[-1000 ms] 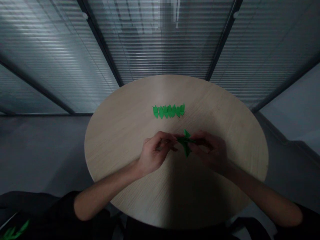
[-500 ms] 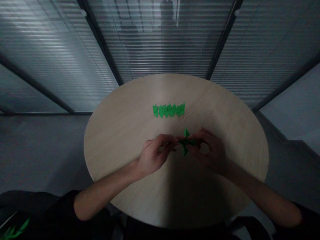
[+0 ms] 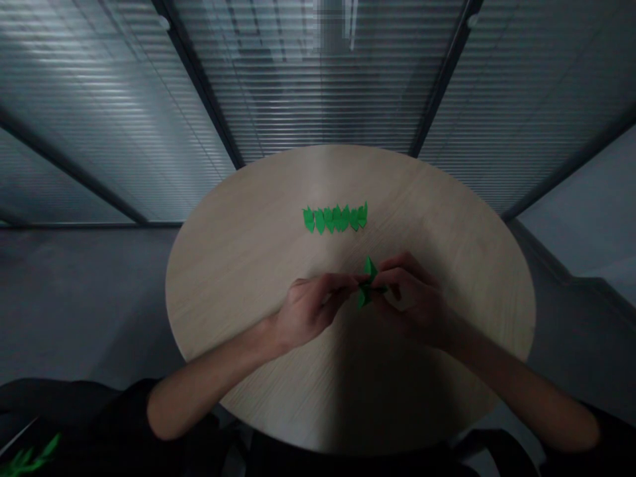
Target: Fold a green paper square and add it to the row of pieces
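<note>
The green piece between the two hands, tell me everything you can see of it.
The green piece looks like folded paper, with one pointed tip aimed toward the row of green pieces and another on the near side. The left hand and right hand pinch its middle, partly hiding it, over the table.

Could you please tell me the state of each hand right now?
Left hand: closed, pinching the green folded piece from the left.
Right hand: closed, pinching the same piece from the right.
</note>
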`<state>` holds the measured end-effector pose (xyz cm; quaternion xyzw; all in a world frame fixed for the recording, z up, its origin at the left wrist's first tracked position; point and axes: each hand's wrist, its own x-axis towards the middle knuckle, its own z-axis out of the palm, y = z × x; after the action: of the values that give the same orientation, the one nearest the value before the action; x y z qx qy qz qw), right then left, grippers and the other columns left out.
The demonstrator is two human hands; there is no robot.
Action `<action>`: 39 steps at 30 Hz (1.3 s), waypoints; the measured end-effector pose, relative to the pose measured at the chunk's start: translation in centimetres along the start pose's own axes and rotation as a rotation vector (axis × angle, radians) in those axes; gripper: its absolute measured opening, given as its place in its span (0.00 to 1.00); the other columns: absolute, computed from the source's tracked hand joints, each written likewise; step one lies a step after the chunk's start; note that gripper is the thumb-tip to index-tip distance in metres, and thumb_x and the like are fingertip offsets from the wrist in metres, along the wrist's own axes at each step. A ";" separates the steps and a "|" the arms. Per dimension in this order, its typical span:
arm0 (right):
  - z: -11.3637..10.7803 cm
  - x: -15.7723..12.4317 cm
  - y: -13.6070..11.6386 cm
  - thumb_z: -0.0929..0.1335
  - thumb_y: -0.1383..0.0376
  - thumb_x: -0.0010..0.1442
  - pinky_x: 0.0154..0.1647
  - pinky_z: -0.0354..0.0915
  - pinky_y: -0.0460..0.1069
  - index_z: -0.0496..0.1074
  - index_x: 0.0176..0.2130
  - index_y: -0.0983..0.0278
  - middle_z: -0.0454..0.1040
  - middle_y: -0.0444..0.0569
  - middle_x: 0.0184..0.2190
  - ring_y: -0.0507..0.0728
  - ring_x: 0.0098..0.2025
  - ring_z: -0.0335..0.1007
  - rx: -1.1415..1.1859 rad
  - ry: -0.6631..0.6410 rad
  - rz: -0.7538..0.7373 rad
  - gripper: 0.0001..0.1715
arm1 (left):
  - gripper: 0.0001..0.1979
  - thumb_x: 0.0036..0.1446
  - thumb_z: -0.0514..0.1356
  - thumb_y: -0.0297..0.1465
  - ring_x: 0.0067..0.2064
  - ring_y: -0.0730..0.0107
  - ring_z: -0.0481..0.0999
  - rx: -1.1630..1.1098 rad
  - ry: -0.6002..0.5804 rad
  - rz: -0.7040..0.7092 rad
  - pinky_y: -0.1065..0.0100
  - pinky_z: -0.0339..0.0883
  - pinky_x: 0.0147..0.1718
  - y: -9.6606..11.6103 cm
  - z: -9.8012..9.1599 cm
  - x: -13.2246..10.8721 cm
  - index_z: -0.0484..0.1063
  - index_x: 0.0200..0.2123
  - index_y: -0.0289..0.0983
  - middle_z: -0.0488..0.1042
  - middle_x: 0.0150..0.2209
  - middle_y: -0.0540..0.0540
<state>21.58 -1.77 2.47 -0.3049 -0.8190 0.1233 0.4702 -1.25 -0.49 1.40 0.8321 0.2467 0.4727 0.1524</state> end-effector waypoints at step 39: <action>0.5 0.1 -0.9 0.70 0.71 0.64 0.35 0.71 0.51 0.73 0.43 0.61 0.76 0.47 0.34 0.56 0.35 0.74 -0.143 -0.026 0.022 0.07 | 0.05 0.67 0.61 0.24 0.36 0.68 0.88 0.026 0.018 0.004 0.73 0.81 0.31 0.8 0.1 0.1 0.72 0.45 0.37 0.86 0.40 0.44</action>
<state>20.79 -2.36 2.70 -0.3454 -0.8282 0.0735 0.4352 -0.94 -1.10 1.79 0.8304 0.2525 0.4770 0.1382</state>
